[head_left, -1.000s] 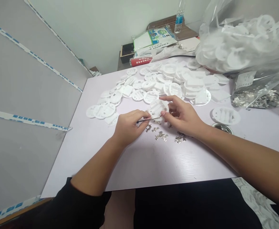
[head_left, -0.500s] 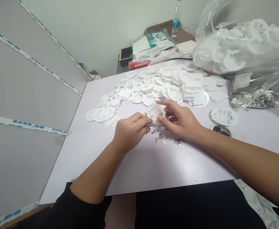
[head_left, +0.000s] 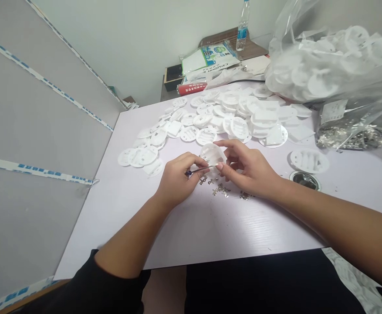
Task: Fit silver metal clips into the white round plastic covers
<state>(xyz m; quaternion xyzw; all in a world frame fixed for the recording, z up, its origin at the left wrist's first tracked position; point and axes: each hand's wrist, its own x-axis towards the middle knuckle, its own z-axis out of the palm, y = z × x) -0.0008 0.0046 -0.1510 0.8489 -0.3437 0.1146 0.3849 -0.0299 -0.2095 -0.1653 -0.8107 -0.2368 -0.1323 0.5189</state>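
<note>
My left hand [head_left: 181, 176] is closed on a slim screwdriver [head_left: 202, 169], its dark blue handle end showing by the thumb. The thin metal shaft points right, across the near side of a round white plastic battery case [head_left: 211, 152]. That case is tilted up between my hands, with slots on its inner face. My right hand [head_left: 248, 168] grips it from the right, thumb at the near edge close to the shaft's tip. Small metal contact pieces [head_left: 221, 190] lie scattered on the table just below my hands. Where the tip meets the case is too small to make out.
Many white round cases [head_left: 207, 136] are heaped across the back of the table [head_left: 119, 226]. At right lie another case [head_left: 309, 161], a dark round dish [head_left: 305, 180], a bag of metal parts [head_left: 350, 136] and a large bag of white cases [head_left: 321, 83]. A bottle [head_left: 242, 32] stands behind.
The screwdriver has turned in my left hand, so its blue end now shows and its shaft tilts up to the right. The case stays in my right hand. The view has shifted slightly.
</note>
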